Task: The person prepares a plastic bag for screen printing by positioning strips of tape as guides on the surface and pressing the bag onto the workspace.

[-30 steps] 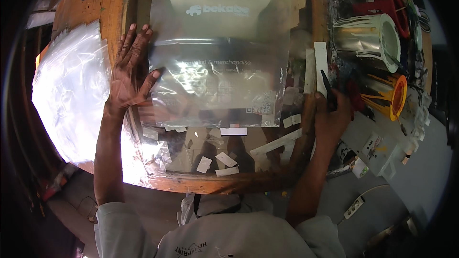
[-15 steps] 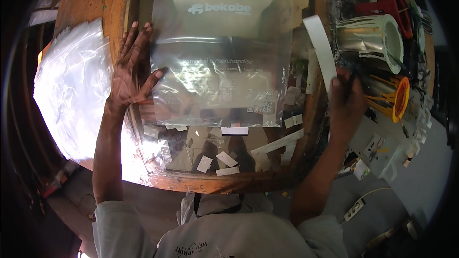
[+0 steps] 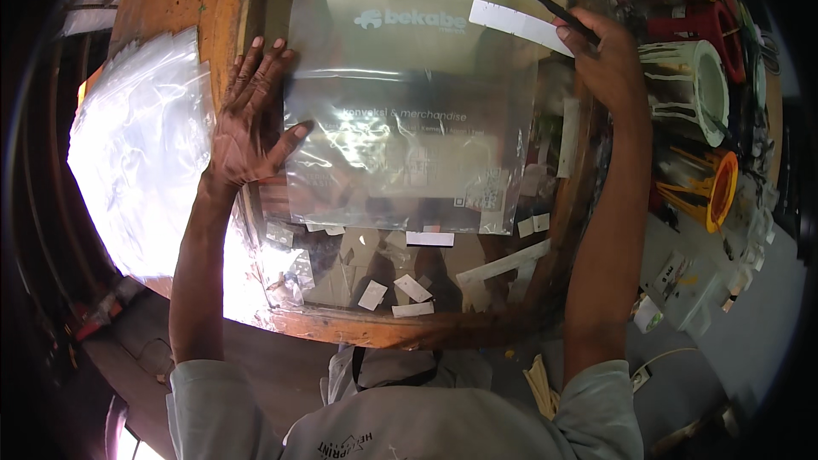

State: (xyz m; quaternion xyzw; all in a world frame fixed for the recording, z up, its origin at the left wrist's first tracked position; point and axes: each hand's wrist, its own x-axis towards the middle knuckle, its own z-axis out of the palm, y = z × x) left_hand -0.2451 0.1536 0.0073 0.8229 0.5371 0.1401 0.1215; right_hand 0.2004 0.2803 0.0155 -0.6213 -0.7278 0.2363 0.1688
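Pressing flat, the left hand (image 3: 247, 123) lies spread on the bag's (image 3: 400, 145) left edge; the right hand (image 3: 607, 60) pinches a strip (image 3: 520, 25) and a dark tool. The bag on the surface (image 3: 358, 324) looks thin, slippery, limp; edges seem the best hold.

Glossy clear plastic bag (image 3: 400, 119); worn wooden table (image 3: 221, 0); matt white paper strip (image 3: 518, 25).

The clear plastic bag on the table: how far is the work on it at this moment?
Done: the clear plastic bag lies flat on the glass-topped table, pinned at its left edge by the left hand. In hand: the right hand holds a white strip and a dark thin tool over the bag's upper right corner. Left: the strip is not yet pressed down; a stack of clear bags lies at the left.
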